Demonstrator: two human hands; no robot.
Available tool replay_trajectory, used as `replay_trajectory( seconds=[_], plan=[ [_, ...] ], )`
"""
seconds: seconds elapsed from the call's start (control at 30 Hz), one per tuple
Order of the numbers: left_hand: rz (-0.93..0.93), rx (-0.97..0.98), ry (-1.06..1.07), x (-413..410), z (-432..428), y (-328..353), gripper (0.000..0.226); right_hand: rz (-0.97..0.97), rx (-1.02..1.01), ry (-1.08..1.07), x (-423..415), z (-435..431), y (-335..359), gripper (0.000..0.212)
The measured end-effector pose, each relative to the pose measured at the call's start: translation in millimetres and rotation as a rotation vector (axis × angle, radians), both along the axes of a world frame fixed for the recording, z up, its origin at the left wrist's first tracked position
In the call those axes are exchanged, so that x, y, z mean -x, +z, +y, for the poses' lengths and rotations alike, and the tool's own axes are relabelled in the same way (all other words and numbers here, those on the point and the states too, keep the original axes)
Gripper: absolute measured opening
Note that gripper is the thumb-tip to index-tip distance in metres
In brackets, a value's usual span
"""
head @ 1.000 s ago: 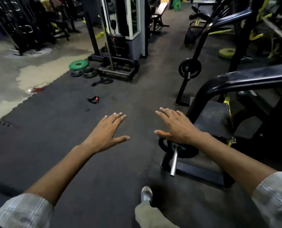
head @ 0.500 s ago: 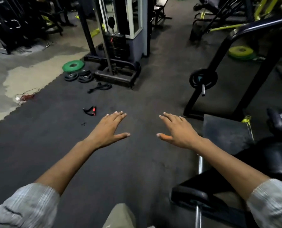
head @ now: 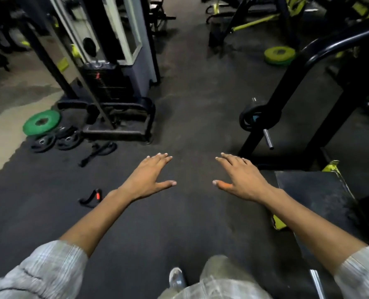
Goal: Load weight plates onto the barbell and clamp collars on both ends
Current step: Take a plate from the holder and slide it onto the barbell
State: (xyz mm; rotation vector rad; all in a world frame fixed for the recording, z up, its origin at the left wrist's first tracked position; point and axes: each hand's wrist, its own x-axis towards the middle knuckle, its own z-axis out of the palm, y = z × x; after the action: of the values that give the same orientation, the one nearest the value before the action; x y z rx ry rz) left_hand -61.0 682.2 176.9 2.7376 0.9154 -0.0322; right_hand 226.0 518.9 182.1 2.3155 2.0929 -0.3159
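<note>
- Left grip (head: 149, 180) and right grip (head: 241, 180) stay spread, palms down, holding nothing.
- The person has stepped forward: the green plate (head: 41, 122) and black plates (head: 56, 140) at the mat's (head: 190, 223) left edge are nearer.
- Probably still approaching them; the chrome bar (head: 316, 284) shows only at the bottom right.

The floor (head: 190, 108) is dark rubber matting, giving way to pale bare concrete far to the left of the left hand (head: 149, 180). Just left of that hand's wrist a black clip (head: 92, 197) with a red part lies on the mat. Ahead and left of the hand lies a black strap handle (head: 98, 151). Beyond it, a green plate (head: 41, 122) and two black plates (head: 43, 142) sit close together at the mat's edge. Well ahead of the right hand (head: 241, 178), off to its right, a yellow-green plate (head: 279, 55) lies flat.
</note>
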Motion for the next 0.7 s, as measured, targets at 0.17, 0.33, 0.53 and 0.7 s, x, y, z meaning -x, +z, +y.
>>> replay_trajectory(
  seconds=[0.17, 0.33, 0.53, 0.7],
  plan=[
    [0.023, -0.010, -0.138, -76, 140, -12, 0.109, 0.045, -0.011, -0.114, -55, 112, -17, 0.102],
    [0.031, 0.019, -0.180, -173, 266, -45, 0.105, 0.072, -0.007, -0.172, -136, 237, -48, 0.097],
    [0.034, 0.098, -0.192, -301, 409, -41, 0.119, 0.071, 0.044, -0.201, -248, 373, -38, 0.087],
    [0.031, 0.100, -0.270, -402, 513, -35, 0.118, 0.088, 0.044, -0.277, -327, 456, -29, 0.086]
  ],
)
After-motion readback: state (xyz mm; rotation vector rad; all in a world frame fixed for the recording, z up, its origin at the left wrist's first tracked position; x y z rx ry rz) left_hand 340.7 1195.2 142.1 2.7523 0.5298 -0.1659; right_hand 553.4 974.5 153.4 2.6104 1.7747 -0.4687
